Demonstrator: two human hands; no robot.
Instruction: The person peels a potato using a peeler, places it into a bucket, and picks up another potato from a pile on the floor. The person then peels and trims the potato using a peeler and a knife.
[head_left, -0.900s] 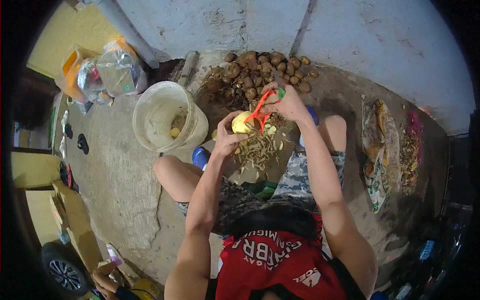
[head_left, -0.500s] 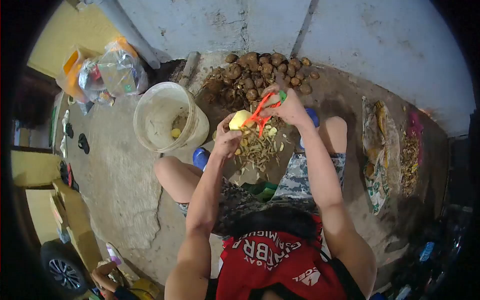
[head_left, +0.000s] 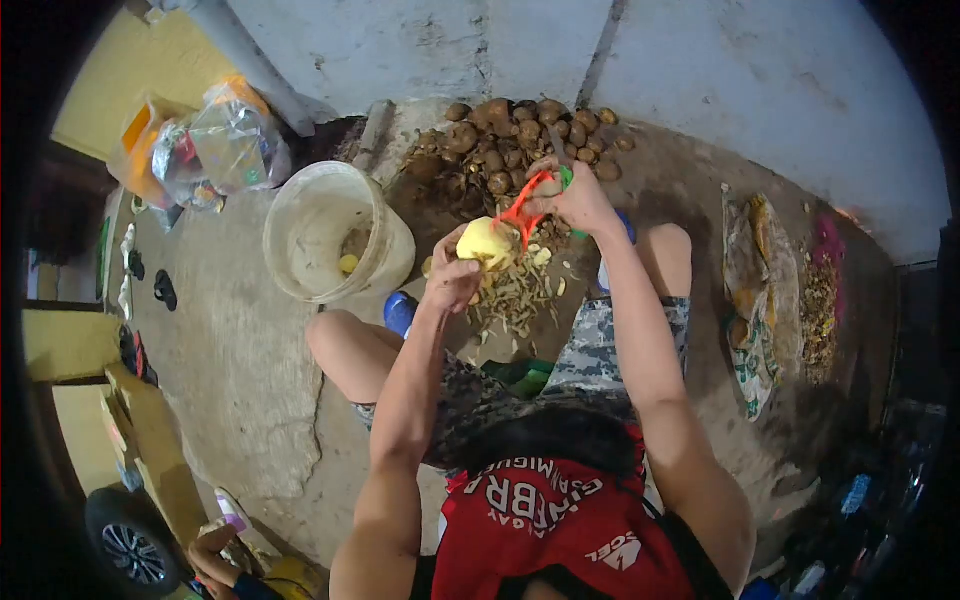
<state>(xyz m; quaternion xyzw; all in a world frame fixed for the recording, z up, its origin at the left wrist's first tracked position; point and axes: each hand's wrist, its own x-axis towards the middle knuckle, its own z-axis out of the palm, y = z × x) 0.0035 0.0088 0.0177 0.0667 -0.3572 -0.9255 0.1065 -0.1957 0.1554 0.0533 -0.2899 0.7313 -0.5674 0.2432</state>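
Note:
A mostly peeled yellow potato (head_left: 484, 243) is gripped by my left hand (head_left: 453, 277), its fingers curled round the left side. My right hand (head_left: 575, 197) is closed round an orange peeler (head_left: 520, 212), whose head is at the potato's right side. Something green and a dark blade also show at my right hand. Below the potato lie peel strips (head_left: 515, 300) on the floor between my legs. Brown unpeeled potatoes (head_left: 500, 150) are heaped beyond my hands, near the wall.
A white bucket (head_left: 395, 250) with a yellow piece inside stands left of my hands. Filled plastic bags (head_left: 235, 145) sit at the upper left. An opened sack (head_left: 765, 290) lies at the right. Another person's arm (head_left: 212, 560) shows at the lower left.
The potato has turned in my left hand and shows a brown patch on its lower side. The peeler has shifted slightly at its right side.

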